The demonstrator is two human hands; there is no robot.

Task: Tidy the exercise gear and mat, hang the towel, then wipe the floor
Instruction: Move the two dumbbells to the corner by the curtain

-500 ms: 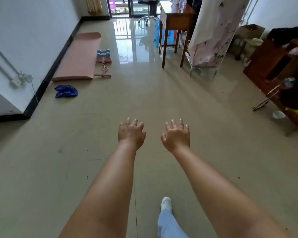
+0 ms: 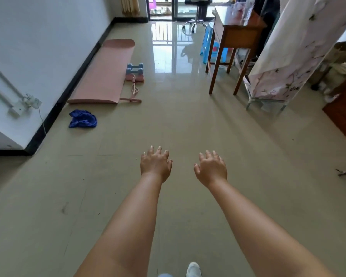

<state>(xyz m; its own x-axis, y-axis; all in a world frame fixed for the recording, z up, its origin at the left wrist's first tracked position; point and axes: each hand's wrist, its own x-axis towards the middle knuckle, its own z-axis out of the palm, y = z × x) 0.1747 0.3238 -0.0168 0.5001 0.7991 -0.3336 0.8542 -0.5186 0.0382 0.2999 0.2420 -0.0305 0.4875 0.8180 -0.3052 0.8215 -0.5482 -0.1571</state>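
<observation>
- The pink exercise mat (image 2: 106, 73) lies unrolled flat on the floor (image 2: 188, 126), along the black skirting of the left wall, far left of the hands
- Just beside the mat's right edge, at its far half, stand two pale blue dumbbells (image 2: 135, 67), side by side, with a pink item touching their near side
- From that pink item a pink cord (image 2: 134, 89) runs nearer to a thin pink bar (image 2: 130, 100) that lies crosswise at the mat's near right corner
- A crumpled blue towel (image 2: 82, 118) lies on the floor just nearer than the mat's near end, close to the left wall
- The left hand (image 2: 155, 164) is stretched forward over the bare floor, palm down, fingers spread and lightly relaxed, holding nothing
- The right hand (image 2: 211, 168) reaches out just beside it, apart from it, also palm down with fingers spread and empty
- Both hands are well apart from the mat, the dumbbells and the towel
- A white shoe (image 2: 193, 269) shows at the near edge, between the forearms
- On the far right stand a wooden table (image 2: 236, 35) with a blue plastic stool (image 2: 209, 47) beside it, and a floral fabric cover (image 2: 300, 47) on a metal frame
- No writing or label can be read on any of these things
</observation>
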